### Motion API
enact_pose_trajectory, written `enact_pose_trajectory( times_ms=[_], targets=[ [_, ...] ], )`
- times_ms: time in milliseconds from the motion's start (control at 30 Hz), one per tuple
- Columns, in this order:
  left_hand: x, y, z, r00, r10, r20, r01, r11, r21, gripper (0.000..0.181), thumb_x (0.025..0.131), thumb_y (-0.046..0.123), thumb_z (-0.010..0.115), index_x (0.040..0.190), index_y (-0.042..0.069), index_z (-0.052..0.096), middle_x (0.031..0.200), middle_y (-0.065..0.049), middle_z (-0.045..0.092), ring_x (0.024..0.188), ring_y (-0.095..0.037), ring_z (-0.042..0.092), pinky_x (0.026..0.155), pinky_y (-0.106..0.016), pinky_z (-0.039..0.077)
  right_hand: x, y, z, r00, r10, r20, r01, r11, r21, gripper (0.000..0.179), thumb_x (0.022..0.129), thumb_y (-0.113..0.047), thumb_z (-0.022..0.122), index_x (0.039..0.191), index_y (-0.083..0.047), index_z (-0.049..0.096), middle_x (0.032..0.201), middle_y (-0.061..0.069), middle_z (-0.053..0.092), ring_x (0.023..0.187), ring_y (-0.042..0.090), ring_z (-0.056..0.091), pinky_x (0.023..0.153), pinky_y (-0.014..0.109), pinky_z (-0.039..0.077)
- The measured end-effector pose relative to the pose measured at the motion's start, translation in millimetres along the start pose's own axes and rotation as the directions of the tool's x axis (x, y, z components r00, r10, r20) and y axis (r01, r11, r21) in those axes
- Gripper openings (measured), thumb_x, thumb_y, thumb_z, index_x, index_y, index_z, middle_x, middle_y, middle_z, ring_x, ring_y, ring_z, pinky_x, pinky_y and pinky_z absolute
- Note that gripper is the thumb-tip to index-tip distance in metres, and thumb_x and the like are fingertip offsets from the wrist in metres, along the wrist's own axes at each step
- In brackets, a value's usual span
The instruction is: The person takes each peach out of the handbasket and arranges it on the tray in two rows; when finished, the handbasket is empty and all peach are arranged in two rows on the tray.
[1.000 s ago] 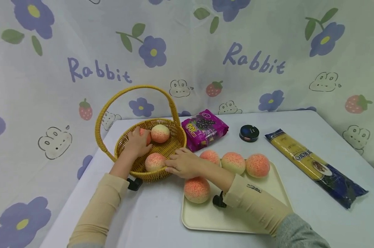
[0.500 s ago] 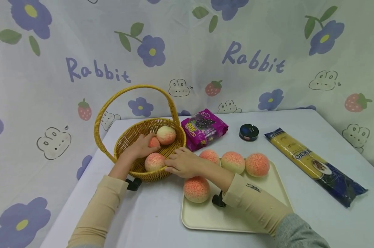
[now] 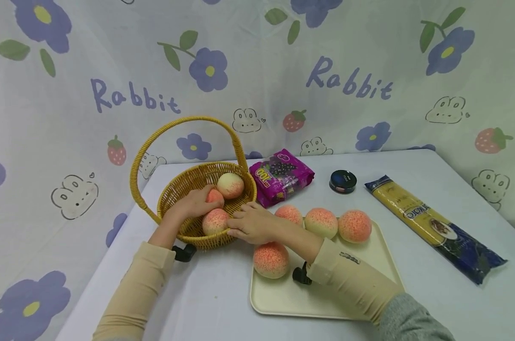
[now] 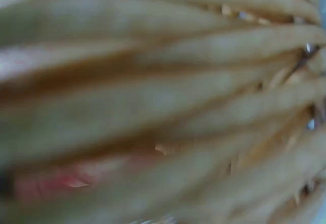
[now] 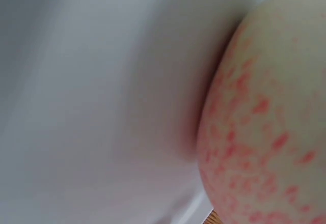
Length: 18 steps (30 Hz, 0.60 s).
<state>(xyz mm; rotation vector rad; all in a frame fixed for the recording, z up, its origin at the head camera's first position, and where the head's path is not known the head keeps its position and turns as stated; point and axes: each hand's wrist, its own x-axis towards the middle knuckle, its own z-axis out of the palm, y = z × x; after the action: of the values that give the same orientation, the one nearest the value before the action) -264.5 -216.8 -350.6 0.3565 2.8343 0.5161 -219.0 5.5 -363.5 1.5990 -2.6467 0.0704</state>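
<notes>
In the head view, my left hand (image 3: 193, 203) reaches inside a yellow wicker basket (image 3: 210, 244) and grips a pink-speckled toy peach (image 3: 215, 198), partly hidden by its fingers. Two more peaches lie in the basket: a paler peach (image 3: 230, 185) behind and a speckled peach (image 3: 215, 221) at the front. My right hand (image 3: 254, 223) holds the basket's right front rim, its fingertips close beside that front peach. Blurred basket weave (image 4: 153, 96) fills the left wrist view. A large speckled peach (image 5: 270, 122) on a pale surface takes up the right of the right wrist view.
Under my right forearm lies a cream tray (image 3: 278, 305) with several peaches, one peach (image 3: 271, 260) at its left edge. Behind are a purple snack pack (image 3: 283, 177) and a round black tin (image 3: 343, 182). A long yellow-and-blue packet (image 3: 434, 227) lies at right.
My left hand has shifted right inside the basket, taking its peach toward the middle. The back peach has moved slightly right. My right hand has stayed at the rim.
</notes>
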Motion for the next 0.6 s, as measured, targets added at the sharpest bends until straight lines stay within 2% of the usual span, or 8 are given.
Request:
enact_pose_trajectory(
  times_ms=[233, 467, 600],
  targets=[
    [-2.8, 2.2, -1.3, 0.998, -0.064, -0.023, 0.062, 0.997, -0.05, 0.07, 0.086, 0.047, 0.053, 0.137, 0.004, 0.032, 0.127, -0.028, 0.045, 0.119, -0.045, 0.039, 0.09, -0.055, 0.037, 0.8, 0.9, -0.5, 0.999, 0.025, 0.036, -0.025, 1.0, -0.003, 0.034, 0.099, -0.04, 0.029, 0.112, -0.024, 0.056, 0.109, -0.004, 0.056, 0.101, 0.016, 0.044, 0.096, 0.036, 0.029],
    [-4.1, 3.1, -1.4, 0.994, -0.064, -0.091, 0.062, 0.998, -0.031, 0.065, 0.081, 0.046, 0.058, 0.131, 0.008, 0.041, 0.119, -0.023, 0.051, 0.111, -0.041, 0.044, 0.083, -0.053, 0.042, 2.5, 1.2, 0.7, 0.999, 0.025, 0.048, -0.024, 1.0, -0.009, 0.037, 0.099, -0.042, 0.027, 0.116, -0.025, 0.055, 0.115, -0.004, 0.055, 0.106, 0.016, 0.043, 0.098, 0.037, 0.028],
    [-4.2, 3.0, -2.3, 0.995, -0.049, -0.09, 0.046, 0.998, -0.035, 0.066, 0.082, 0.047, 0.057, 0.132, 0.007, 0.04, 0.118, -0.024, 0.052, 0.109, -0.04, 0.047, 0.083, -0.051, 0.042, 1.8, 1.0, -0.8, 0.998, 0.029, 0.053, -0.028, 1.0, -0.01, 0.038, 0.099, -0.042, 0.027, 0.117, -0.024, 0.055, 0.116, -0.003, 0.055, 0.106, 0.017, 0.043, 0.098, 0.037, 0.028]
  ],
)
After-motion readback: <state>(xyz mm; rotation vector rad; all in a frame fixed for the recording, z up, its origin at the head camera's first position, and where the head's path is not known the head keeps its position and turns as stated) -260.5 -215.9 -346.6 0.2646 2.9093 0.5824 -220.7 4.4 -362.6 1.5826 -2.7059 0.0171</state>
